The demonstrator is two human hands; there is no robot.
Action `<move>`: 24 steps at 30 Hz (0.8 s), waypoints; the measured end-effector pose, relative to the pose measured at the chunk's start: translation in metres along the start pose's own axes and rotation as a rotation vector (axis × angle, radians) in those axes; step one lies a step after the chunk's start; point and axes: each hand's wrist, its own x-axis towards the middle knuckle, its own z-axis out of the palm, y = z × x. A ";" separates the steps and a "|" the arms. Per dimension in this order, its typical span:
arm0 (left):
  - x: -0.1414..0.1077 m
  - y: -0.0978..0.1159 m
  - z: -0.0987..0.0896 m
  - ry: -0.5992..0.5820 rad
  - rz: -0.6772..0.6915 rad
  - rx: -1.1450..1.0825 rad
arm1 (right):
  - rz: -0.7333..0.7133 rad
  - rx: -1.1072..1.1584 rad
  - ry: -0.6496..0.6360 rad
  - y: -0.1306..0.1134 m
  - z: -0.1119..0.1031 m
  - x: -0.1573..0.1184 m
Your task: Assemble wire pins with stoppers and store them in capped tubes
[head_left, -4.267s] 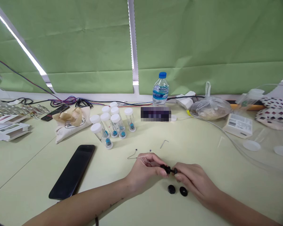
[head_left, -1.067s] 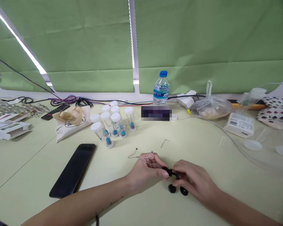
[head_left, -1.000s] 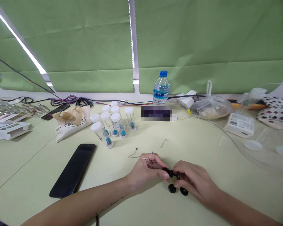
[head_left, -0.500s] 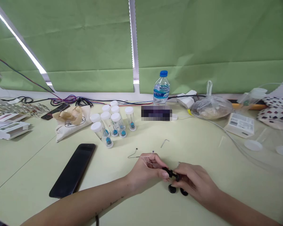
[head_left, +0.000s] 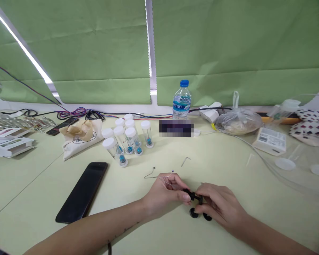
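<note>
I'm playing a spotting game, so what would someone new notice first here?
Probably the big green covering across the back. Next might come the group of clear tubes with white caps and blue bits inside, left of the water bottle. Nearer, the left hand and right hand hold a small black part between them.

Item: one black part point(head_left: 192, 195), slender at the waist, with thicker ends; being held tilted, its right end sitting slightly lower, its ends being partly covered. Items: two round black pieces, glossy and disc-like, lying near each other just below the part; the left piece point(head_left: 193, 213) is showing most of its face, the right piece point(head_left: 207, 216) is being partly hidden. Item: one thin bent silvery wire point(head_left: 167, 177), ending in a small dark tip, extending up and left of the part.
</note>
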 end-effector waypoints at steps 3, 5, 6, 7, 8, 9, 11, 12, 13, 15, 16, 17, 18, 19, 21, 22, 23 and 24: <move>0.001 -0.003 -0.001 -0.015 -0.011 -0.004 | 0.004 -0.036 -0.044 -0.004 -0.005 0.003; 0.001 -0.004 -0.001 -0.016 -0.005 -0.006 | 0.015 -0.041 -0.047 -0.005 -0.007 0.004; 0.000 -0.004 -0.001 -0.010 -0.001 -0.005 | 0.032 -0.035 -0.052 -0.004 -0.007 0.004; 0.000 -0.003 -0.001 -0.003 0.001 0.000 | 0.050 -0.025 -0.058 -0.004 -0.007 0.003; 0.000 -0.002 -0.001 0.006 0.004 0.006 | 0.067 -0.016 -0.059 -0.003 -0.006 0.002; 0.000 -0.001 -0.001 0.015 0.008 0.014 | 0.073 -0.011 -0.052 -0.002 -0.005 0.001; -0.001 0.001 0.000 0.036 0.015 0.030 | 0.054 -0.012 -0.023 -0.001 -0.003 -0.001; -0.001 0.002 0.000 0.046 0.016 0.036 | 0.037 -0.013 -0.010 0.000 -0.002 -0.001; -0.001 0.003 0.001 0.054 0.017 0.041 | 0.024 -0.012 -0.003 0.000 -0.001 -0.001; -0.001 0.003 0.001 0.056 0.010 0.047 | 0.021 -0.006 -0.011 0.000 -0.001 -0.001; -0.001 0.002 0.001 0.051 0.007 0.046 | 0.027 -0.006 -0.019 0.000 -0.002 0.000; -0.001 0.002 0.001 0.044 0.005 0.045 | 0.032 -0.008 -0.026 0.000 -0.002 0.001; -0.001 0.001 0.001 0.040 0.003 0.043 | 0.035 -0.009 -0.033 0.000 -0.002 0.002; 0.000 0.001 0.000 0.039 0.002 0.042 | 0.032 -0.010 -0.029 -0.001 -0.003 0.003; 0.000 0.001 0.000 0.048 0.003 0.047 | 0.010 -0.012 0.005 -0.001 -0.002 0.004; 0.000 0.001 -0.001 0.053 0.007 0.052 | -0.008 -0.016 0.032 -0.001 -0.001 0.004; 0.000 0.001 -0.001 0.055 0.011 0.057 | -0.026 -0.025 0.059 0.000 -0.001 0.004; 0.000 0.001 -0.002 0.054 0.015 0.062 | -0.046 -0.034 0.082 0.000 0.000 0.004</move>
